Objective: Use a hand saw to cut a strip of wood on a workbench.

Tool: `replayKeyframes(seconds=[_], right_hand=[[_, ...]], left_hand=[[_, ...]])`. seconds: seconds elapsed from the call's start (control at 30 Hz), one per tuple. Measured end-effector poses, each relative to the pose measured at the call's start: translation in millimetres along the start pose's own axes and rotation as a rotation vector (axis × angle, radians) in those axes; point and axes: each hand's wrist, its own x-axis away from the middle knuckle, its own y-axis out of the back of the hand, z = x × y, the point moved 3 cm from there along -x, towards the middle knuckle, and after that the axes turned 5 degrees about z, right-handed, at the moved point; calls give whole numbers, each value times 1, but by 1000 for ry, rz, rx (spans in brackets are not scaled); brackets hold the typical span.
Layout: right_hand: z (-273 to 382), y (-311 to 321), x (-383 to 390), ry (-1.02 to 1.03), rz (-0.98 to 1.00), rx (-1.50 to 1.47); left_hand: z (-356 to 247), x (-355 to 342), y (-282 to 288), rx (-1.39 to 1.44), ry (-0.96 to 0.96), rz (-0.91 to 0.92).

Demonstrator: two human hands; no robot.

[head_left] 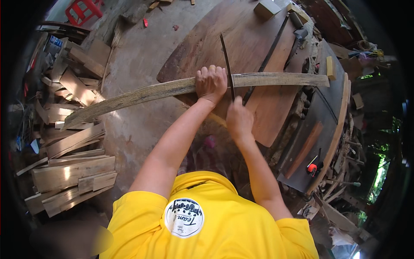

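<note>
A long, narrow wooden plank (155, 90) lies crosswise in front of me, its right part over the wooden tabletop and its left end jutting past the table. Closed over the plank near its middle is my left hand (211, 83), fingers on the far edge. Just right of it, my right hand (240, 116) is wrapped round the near end of a handsaw (228, 60). The saw's thin dark blade crosses the plank and points away from me. Its handle is hidden in my fist. I cannot tell how deep the blade sits in the wood.
On the table (198, 47) lie a long dark strip (272, 49), a dark-handled tool (297, 36) and wooden blocks (266, 8). A red and black tape measure (312, 168) rests at right. Stacked offcuts (69, 172) line the left floor; a red plastic stool (84, 12) stands far left.
</note>
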Motion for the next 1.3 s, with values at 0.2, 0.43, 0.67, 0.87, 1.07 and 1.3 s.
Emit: replayKeyframes(seconds=[0.2,0.43,0.67,0.87,1.07,1.3], right_hand=[[0,-2,-10,-35,-29,4],[3,-7,42,-70,67,129],[5,3,-25,-6,-90,44],[2,-4,48,-86,78,59],[4,2,-26,6,-103,50],[2,-2,17,-101,-13,57]], left_hand=[[-4,0,5,11,-30,-8],[7,0,2,-2,-9,-9],[-7,-2,-1,24,-29,16],[6,-1,6,-7,-22,-1],[-5,-2,2,23,-6,40],[-1,-1,6,64,-23,44]])
